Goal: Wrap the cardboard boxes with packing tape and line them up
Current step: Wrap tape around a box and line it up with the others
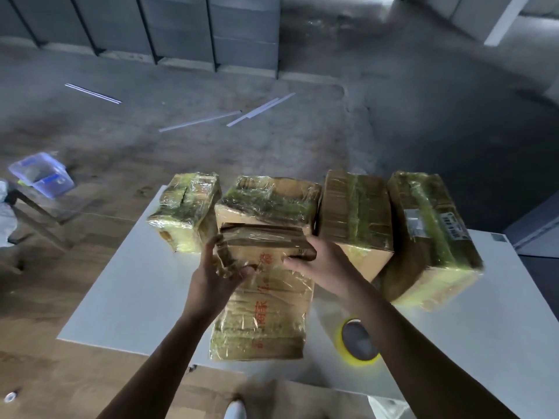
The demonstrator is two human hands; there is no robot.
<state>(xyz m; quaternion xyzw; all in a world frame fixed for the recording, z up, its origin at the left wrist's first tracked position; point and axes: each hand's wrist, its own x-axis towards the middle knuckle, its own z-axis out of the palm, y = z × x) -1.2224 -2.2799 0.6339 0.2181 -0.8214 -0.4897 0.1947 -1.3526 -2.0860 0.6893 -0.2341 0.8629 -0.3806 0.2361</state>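
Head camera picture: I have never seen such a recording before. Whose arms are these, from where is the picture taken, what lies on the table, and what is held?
There is no machine here. A person wears one camera on the head, looking forward and down, so the two bare arms are the wearer's own. The left hand and the right hand both hold the far end of a tape-wrapped box with red print, which lies on the white table. Behind it, four more wrapped boxes stand in a row. A yellow tape roll lies beside the right forearm.
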